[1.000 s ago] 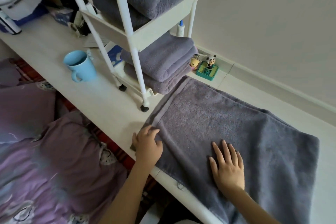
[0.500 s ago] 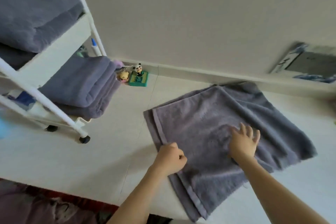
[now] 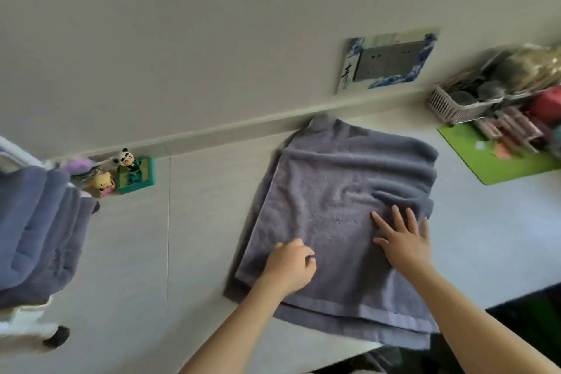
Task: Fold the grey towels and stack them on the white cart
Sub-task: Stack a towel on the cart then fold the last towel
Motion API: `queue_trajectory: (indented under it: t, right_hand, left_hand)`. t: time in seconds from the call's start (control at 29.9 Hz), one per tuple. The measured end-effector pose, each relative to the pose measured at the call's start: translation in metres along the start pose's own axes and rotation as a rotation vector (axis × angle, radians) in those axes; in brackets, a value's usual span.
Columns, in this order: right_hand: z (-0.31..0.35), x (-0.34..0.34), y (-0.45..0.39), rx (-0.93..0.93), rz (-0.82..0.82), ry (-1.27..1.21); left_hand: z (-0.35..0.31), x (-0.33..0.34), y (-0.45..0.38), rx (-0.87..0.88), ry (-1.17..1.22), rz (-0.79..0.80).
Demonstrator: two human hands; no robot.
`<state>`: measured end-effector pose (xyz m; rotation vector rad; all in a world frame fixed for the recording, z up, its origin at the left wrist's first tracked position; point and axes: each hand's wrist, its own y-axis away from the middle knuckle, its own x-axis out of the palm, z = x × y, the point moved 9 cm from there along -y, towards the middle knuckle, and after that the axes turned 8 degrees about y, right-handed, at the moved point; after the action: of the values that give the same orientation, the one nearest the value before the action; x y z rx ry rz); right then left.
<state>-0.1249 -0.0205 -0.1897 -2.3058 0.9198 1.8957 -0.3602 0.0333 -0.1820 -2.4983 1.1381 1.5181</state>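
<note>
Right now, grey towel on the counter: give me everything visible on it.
The grey towel looks like terry cloth, folded at least once into a rough square with a flat woven band along its near edge. It lies flat on the white counter, far corner touching the wall trim, near edge overhanging the counter's front. Wrinkles bunch at its right. The left hand, curled, and right hand, fingers spread, press on it.

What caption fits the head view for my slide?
Both hands, left curled and right flat, press a grey towel on the counter beside folded towels.
</note>
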Motion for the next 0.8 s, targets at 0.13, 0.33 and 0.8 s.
queue_trajectory:
  t: [0.13,0.33,0.8]
  right_hand:
    - [-0.044,0.005,0.018,0.281,-0.016,-0.24]
    - [-0.066,0.019,0.054,0.451,-0.083,-0.542]
    - [-0.068,0.047,0.073,0.398,0.104,-0.991]
  left_hand:
    - [0.0,-0.017,-0.011,0.042,0.038,-0.295]
    - [0.056,-0.038,-0.012,-0.397,0.084,-0.383]
    - [0.095,-0.045,0.003,-0.542,0.791,-0.462]
